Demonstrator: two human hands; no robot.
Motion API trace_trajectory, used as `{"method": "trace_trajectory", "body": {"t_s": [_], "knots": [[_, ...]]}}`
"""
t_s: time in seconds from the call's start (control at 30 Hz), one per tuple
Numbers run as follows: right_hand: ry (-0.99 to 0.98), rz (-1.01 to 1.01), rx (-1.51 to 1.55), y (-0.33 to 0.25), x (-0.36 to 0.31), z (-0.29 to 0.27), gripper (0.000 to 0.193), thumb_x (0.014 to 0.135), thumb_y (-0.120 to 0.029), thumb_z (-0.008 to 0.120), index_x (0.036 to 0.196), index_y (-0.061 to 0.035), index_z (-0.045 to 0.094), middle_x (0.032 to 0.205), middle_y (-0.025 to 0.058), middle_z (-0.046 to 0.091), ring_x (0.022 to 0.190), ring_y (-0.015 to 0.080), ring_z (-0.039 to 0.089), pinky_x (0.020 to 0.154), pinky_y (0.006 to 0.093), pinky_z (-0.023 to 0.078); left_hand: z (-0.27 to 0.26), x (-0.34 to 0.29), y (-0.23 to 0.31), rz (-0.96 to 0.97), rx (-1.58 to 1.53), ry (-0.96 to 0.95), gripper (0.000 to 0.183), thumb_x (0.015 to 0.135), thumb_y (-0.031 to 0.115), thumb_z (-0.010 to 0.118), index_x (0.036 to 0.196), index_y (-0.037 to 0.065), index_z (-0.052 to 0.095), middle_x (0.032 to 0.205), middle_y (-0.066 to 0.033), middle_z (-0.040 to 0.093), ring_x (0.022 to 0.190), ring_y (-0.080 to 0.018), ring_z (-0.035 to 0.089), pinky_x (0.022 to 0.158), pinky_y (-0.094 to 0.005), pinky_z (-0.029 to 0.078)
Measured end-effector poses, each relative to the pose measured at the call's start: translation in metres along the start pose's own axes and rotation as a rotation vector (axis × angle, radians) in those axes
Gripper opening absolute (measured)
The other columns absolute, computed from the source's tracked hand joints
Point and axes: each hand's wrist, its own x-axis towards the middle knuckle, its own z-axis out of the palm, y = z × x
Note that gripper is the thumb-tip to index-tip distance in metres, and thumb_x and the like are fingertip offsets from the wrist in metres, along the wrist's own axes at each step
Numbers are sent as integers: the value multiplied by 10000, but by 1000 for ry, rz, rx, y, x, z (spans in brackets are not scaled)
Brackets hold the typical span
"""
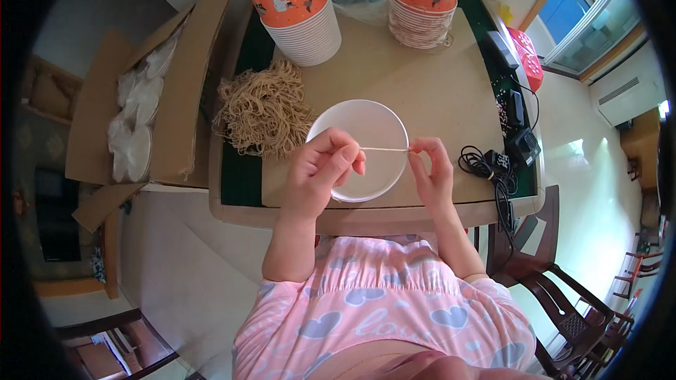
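Between my two hands a short piece of thin beige cord [384, 149] is drawn straight across the mouth of a white paper bucket [372, 114]. My left hand [324, 165] pinches one end between thumb and fingers, over the bucket's left side. At the right rim my right hand [432, 169] pinches the other end. The bucket stands on the table near its front edge, its open top facing up. Just left of it lies a loose heap of beige cord loops [266, 109].
Two stacks of nested buckets, a left one [303, 32] and a right one [422, 21], stand at the back. An open cardboard box [184, 98] with plastic-wrapped white items is at the left. Black cables [482, 162] and adapters line the table's right edge, near a wooden chair [556, 295].
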Motion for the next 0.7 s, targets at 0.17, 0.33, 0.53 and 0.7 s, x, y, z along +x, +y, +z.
{"method": "trace_trajectory", "body": {"t_s": [0.17,0.33,0.53,0.7], "knots": [[-75,140,-141,-30,6,11,474,768,-44,692,1183,-64,463,740,19,455,662,121,447,627,264,424,9,2,-2,-71,65,-67,129,955,153,522,880,62,574,817,-61,653,502,5,331,467,-159,268],[-86,264,-55,-25,5,11,407,805,4,559,1191,-64,448,661,5,393,575,99,393,536,258,376,-4,7,-1,70,-118,61,158,961,167,510,855,63,562,853,-91,662,456,-3,308,433,-159,252],[-115,219,-65,-26,5,10,359,827,11,515,1174,-53,451,642,13,388,558,96,382,516,258,366,-21,11,-9,115,-213,221,172,958,165,516,855,29,530,1021,-107,597,464,-25,303,433,-173,234],[-163,221,-124,-25,15,9,329,840,4,531,1158,-53,469,636,36,428,553,116,421,518,267,378,-21,5,-7,111,-205,159,165,956,145,521,859,20,569,1045,-111,598,490,-8,302,443,-168,239]]}}
